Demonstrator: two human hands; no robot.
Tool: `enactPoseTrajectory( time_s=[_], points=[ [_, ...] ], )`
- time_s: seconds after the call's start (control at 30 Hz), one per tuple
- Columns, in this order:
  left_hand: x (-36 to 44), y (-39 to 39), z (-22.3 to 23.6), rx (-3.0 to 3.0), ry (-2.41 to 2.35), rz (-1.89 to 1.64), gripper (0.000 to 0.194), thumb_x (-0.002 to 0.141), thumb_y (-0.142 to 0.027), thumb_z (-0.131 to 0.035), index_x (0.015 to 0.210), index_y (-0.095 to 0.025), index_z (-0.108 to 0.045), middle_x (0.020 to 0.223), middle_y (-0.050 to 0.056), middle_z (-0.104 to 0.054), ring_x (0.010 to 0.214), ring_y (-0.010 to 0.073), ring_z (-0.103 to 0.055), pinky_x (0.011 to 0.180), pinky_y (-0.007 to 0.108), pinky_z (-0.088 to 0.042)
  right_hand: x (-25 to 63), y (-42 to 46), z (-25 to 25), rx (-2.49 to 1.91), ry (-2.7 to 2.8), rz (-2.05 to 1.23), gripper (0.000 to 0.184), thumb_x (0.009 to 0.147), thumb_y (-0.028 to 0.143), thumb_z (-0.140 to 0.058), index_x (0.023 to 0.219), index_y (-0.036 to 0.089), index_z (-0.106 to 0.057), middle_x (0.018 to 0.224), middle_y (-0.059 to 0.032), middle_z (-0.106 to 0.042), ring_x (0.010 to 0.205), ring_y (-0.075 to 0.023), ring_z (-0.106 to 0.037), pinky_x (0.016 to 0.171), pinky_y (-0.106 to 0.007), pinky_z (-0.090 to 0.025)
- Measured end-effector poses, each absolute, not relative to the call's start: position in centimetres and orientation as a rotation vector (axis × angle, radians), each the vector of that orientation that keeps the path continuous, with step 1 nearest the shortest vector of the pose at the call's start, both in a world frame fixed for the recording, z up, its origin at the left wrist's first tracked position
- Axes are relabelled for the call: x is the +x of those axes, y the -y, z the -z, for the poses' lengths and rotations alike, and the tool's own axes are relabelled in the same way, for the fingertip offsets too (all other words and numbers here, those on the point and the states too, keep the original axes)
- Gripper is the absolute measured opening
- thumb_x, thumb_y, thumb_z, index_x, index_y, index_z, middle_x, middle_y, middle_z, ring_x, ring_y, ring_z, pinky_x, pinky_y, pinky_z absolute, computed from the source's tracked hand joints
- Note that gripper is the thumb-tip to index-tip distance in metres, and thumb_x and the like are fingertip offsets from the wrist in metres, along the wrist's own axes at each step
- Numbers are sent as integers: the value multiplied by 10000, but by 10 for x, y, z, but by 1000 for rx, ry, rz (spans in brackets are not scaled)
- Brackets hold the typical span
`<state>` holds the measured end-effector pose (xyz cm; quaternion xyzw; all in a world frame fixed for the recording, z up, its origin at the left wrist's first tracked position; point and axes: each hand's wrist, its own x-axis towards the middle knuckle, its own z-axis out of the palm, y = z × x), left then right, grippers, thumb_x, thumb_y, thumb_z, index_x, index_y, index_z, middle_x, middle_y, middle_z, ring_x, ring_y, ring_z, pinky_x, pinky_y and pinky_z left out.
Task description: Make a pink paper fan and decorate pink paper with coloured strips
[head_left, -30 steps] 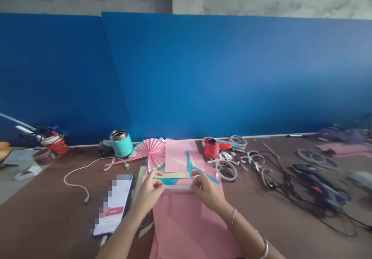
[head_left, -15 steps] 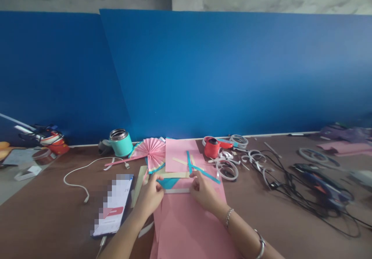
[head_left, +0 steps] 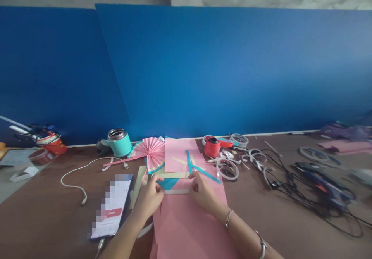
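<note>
A large pink paper sheet [head_left: 186,224] lies on the brown table in front of me. Along its far edge runs a white tape strip [head_left: 176,192]. My left hand [head_left: 149,199] pinches the strip's left end with closed fingers. My right hand [head_left: 203,192] presses on its right end, fingers curled down. Just beyond lie a teal paper piece [head_left: 167,183], cream and teal strips [head_left: 190,165] and a smaller pink sheet [head_left: 178,154].
A phone [head_left: 112,208] lies left of my hands, with a white cable [head_left: 74,173] beyond it. A pink folded fan [head_left: 151,152], a teal jar [head_left: 119,142], a red tape dispenser [head_left: 212,146], tape rings and black cables [head_left: 290,189] lie nearby. A blue board stands behind.
Both hands slid slightly toward me along the pink sheet's far edge, then held still. The view tilted a little.
</note>
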<state>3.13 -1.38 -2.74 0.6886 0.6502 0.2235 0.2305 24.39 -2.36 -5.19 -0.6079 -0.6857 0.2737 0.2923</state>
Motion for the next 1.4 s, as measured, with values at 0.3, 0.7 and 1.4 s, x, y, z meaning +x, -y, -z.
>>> enactPoseTrajectory(
  time_s=[0.3, 0.7, 1.4],
  points=[
    [40, 23, 24, 1947, -1753, -628, 283, 728, -76, -461, 944, -238, -545, 684, -44, -641, 722, 161, -612, 693, 261, -409, 252, 29, 46, -1572, 1831, -782, 347, 643, 66, -412, 946, 233, -451, 651, 57, -480, 632, -137, -511, 607, -228, -357],
    [43, 25, 33, 1881, -1693, -841, 243, 766, -149, -449, 977, -239, -528, 698, -22, -632, 706, 176, -626, 651, 265, -441, 251, 36, 47, -1535, 1781, -811, 367, 654, 84, -407, 991, 222, -453, 624, 48, -467, 579, -142, -491, 553, -236, -366],
    [49, 24, 38, 1877, -1787, -796, 251, 753, -127, -463, 974, -229, -526, 669, -7, -617, 689, 192, -621, 614, 268, -449, 252, 32, 52, -1640, 1792, -811, 402, 625, 95, -413, 994, 242, -475, 609, 57, -475, 573, -147, -495, 556, -239, -348]
  ],
)
